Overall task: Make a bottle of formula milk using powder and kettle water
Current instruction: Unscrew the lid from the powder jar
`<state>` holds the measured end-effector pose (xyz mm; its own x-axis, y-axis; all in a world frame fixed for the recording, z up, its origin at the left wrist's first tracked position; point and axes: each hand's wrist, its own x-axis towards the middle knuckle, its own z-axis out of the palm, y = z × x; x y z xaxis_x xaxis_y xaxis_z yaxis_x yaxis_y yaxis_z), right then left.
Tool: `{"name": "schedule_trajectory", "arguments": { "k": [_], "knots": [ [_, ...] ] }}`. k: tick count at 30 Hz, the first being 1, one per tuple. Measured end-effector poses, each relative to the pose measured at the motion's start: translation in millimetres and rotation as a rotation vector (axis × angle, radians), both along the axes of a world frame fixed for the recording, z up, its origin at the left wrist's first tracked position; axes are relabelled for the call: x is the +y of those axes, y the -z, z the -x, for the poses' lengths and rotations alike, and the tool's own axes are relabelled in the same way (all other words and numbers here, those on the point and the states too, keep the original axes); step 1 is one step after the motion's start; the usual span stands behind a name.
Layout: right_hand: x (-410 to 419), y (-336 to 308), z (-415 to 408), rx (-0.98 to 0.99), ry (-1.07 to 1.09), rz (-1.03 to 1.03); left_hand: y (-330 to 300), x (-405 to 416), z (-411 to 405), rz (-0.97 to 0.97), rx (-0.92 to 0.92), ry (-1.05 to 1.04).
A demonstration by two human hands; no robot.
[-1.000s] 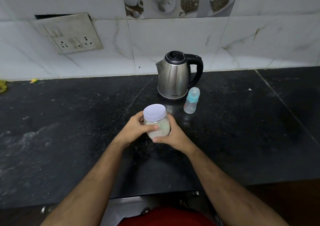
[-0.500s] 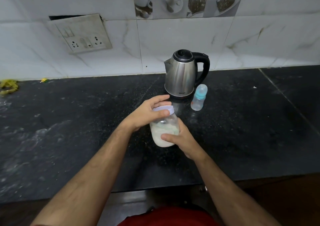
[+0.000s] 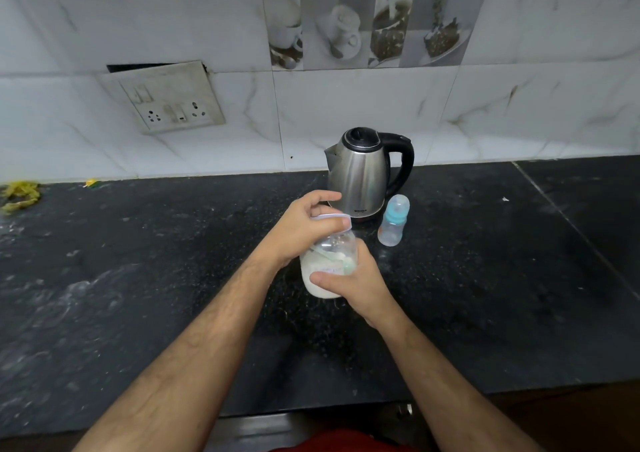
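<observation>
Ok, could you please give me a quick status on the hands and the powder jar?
Left hand on jar lid. Right hand holds powder jar. Bottle, kettle untouched; nothing in the way.

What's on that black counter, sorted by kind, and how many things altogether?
Kettles: 1, the steel kettle
Baby bottles: 1, the capped baby bottle standing to the right of it
Jars: 1, the powder jar with its white lid, gripped by the left hand and the right hand
Yellow scraps: 2, a yellow scrap and a smaller bit
Total: 5
</observation>
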<state>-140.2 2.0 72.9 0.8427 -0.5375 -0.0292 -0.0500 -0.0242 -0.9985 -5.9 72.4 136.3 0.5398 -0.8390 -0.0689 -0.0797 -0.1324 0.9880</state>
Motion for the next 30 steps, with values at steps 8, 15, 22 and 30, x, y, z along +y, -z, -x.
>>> {"name": "schedule_trajectory", "arguments": {
  "k": [8,15,22,30],
  "knots": [
    [11,-7,-7,0.101,0.180,0.147,1,-3,9,-0.024,-0.145,-0.233],
    [4,-11,-13,0.094,0.108,0.151,-3,1,7,-0.075,-0.150,-0.297],
    [-1,0,-15,0.026,-0.038,0.110,-14,19,-5,-0.101,-0.144,-0.111],
    [-11,5,-7,0.132,0.062,0.076,1,40,-14,-0.063,0.013,-0.071]
  ]
}}
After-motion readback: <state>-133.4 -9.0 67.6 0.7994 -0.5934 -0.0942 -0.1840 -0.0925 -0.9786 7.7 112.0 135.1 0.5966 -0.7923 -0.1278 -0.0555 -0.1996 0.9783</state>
